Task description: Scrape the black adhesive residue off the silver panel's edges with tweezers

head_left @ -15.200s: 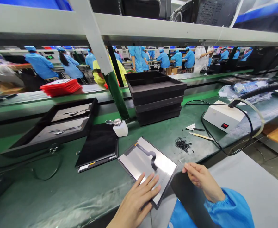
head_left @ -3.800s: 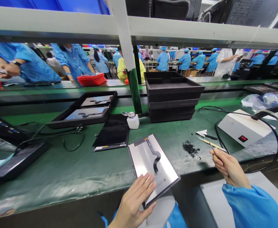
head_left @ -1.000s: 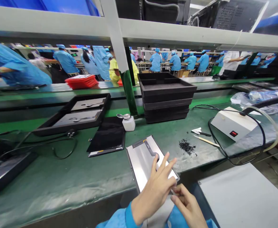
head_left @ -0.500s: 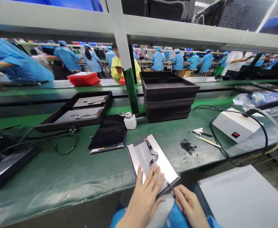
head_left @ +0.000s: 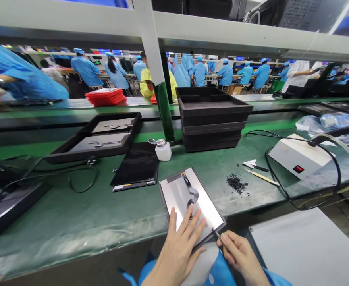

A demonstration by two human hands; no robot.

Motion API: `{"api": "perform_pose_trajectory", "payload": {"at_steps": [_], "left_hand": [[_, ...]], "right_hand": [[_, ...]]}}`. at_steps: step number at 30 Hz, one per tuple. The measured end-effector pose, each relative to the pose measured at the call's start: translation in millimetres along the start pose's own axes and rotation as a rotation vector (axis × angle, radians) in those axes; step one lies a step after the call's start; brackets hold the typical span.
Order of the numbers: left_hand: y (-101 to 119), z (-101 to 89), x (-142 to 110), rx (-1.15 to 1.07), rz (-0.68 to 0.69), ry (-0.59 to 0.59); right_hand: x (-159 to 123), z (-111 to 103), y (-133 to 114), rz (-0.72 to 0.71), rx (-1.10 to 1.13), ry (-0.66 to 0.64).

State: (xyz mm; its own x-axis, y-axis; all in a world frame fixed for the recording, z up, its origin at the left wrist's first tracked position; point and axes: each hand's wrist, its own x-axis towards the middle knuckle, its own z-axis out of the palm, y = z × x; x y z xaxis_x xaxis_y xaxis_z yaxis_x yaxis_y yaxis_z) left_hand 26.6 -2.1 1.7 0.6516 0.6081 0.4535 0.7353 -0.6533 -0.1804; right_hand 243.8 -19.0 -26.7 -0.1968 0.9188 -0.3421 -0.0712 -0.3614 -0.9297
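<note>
A flat display panel (head_left: 174, 192) lies silver back up at the bench's front edge, one corner overhanging it. A dark flex cable (head_left: 192, 190) curls across its back. My left hand (head_left: 183, 238) rests on the panel with fingers spread. My right hand (head_left: 236, 250) pinches a thin pointed tool, seemingly tweezers (head_left: 216, 233), whose tip touches the panel's lower right edge. Most of the tool is hidden in my fingers. To the right sits a pile of black scraps (head_left: 236, 183).
Black display panels (head_left: 138, 165) lie stacked to the left, beside a white pump bottle (head_left: 163, 151). Behind are a black tray (head_left: 61, 157) with panels and stacked black trays (head_left: 213, 127). A yellow-handled knife (head_left: 263, 177) and a white box (head_left: 301, 157) with cables stand right. Co-workers sit beyond.
The tool tip in my right hand has shifted slightly along the panel's lower right edge. My left hand stays nearly in place on the panel. The view has moved a little.
</note>
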Motion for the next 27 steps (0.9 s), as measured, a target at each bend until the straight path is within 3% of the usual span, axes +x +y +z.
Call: {"api": "perform_pose_trajectory", "payload": {"at_steps": [27], "left_hand": [[-2, -1.3, -1, -0.057, -0.003, -0.042]], "right_hand": [[0, -12, -24, 0.04, 0.077, 0.072]]}}
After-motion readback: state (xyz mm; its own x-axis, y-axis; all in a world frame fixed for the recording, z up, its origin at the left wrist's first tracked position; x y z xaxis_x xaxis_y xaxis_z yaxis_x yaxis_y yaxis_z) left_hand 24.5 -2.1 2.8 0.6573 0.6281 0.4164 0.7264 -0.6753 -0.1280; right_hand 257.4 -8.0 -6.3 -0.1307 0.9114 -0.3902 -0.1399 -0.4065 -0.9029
